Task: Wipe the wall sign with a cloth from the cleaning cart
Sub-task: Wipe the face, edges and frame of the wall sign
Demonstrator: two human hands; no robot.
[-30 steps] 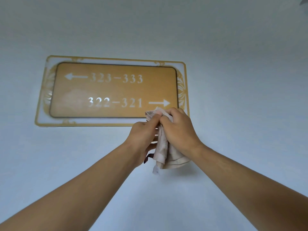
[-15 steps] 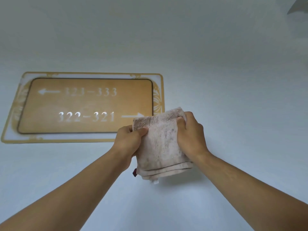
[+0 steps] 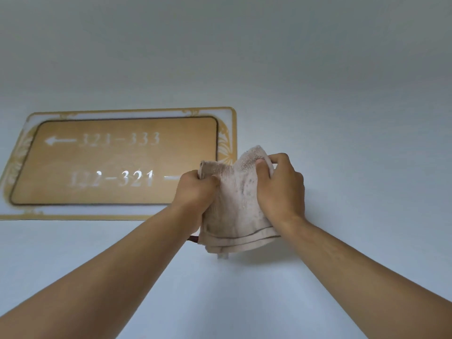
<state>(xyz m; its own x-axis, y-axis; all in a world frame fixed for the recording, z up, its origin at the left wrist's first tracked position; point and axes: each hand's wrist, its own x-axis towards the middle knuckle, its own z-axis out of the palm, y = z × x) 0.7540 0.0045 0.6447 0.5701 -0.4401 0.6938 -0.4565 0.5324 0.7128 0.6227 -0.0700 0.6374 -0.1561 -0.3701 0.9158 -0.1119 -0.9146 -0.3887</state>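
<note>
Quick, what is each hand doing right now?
Left hand: closed, gripping the left side of the cloth.
Right hand: closed, gripping the cloth's right side.

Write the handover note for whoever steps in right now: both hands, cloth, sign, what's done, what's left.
Left hand grips the left edge of the cloth; right hand grips its upper right edge.
The cloth is folded, dirty in patches, and held in front of the lower right corner of the wall sign; I cannot tell whether it touches the sign.
Done: cloth fetched and brought up to the sign.
Left: the sign face looks hazy around the lower numbers, so wipe it across, border included. How much is already wiped cannot be told.
</note>
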